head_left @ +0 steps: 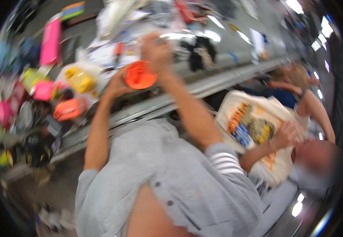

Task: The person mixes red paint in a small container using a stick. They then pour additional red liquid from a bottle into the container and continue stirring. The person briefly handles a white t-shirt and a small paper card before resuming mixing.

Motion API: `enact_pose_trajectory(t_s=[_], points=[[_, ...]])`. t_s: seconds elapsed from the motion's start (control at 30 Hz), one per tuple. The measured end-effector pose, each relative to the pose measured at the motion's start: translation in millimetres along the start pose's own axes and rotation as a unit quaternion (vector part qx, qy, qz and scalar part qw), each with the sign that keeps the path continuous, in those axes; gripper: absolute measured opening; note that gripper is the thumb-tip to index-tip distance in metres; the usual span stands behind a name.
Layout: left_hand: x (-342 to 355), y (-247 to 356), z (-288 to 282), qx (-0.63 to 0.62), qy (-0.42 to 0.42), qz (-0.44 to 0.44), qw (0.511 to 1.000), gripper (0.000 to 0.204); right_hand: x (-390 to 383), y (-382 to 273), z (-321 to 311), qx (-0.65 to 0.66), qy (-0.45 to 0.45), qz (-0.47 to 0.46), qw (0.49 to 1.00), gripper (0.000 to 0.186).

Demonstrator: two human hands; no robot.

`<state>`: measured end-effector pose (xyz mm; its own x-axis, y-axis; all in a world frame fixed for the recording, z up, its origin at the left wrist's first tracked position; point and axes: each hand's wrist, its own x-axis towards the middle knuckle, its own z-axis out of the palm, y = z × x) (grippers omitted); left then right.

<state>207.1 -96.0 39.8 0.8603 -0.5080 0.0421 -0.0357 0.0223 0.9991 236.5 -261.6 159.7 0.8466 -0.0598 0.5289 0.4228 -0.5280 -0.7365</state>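
Observation:
My left hand (120, 83) is closed around a bright orange plastic cup-like container (140, 75), its round top facing up, over the near edge of the work surface. My right hand (155, 49) is raised just above and to the right of the container, its fingers curled and smeared by motion; whether anything is in them I cannot make out. Loose papers (112, 51) lie beyond both hands, and a dark cloth-like heap (201, 55) sits to the right.
Pink box (49, 39), yellow plastic pieces (78, 79) and assorted clutter lie left. A metal rail (203, 89) runs along the near edge. At right, another person's hand (288, 134) is at a cream bag (258, 158) with colourful print; more people's arms (311, 110) are beside it.

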Motion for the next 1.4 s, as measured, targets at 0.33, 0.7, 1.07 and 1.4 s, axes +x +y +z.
enact_pose_trajectory(t_s=[0.33,0.7,1.07,1.4], points=[[-26.4,-13.9,22.0,0.024,0.107,-0.02,0.994,0.097,30.9,-31.7,-23.0,0.377,0.079,0.208,0.899,0.027],[-2.5,-43.3,1.2,0.184,0.01,-0.074,0.98,0.075,3.3,1.5,9.7,0.295,-0.384,0.122,0.867,0.02],[3.7,-11.6,10.6,-0.04,0.006,-0.147,0.988,0.079,-18.6,27.7,38.2,0.262,0.112,0.189,0.94,0.02],[2.7,-62.7,-21.7,0.119,-0.022,-0.117,0.986,0.067,-23.3,14.0,33.1,0.293,0.101,0.239,0.92,0.028]])
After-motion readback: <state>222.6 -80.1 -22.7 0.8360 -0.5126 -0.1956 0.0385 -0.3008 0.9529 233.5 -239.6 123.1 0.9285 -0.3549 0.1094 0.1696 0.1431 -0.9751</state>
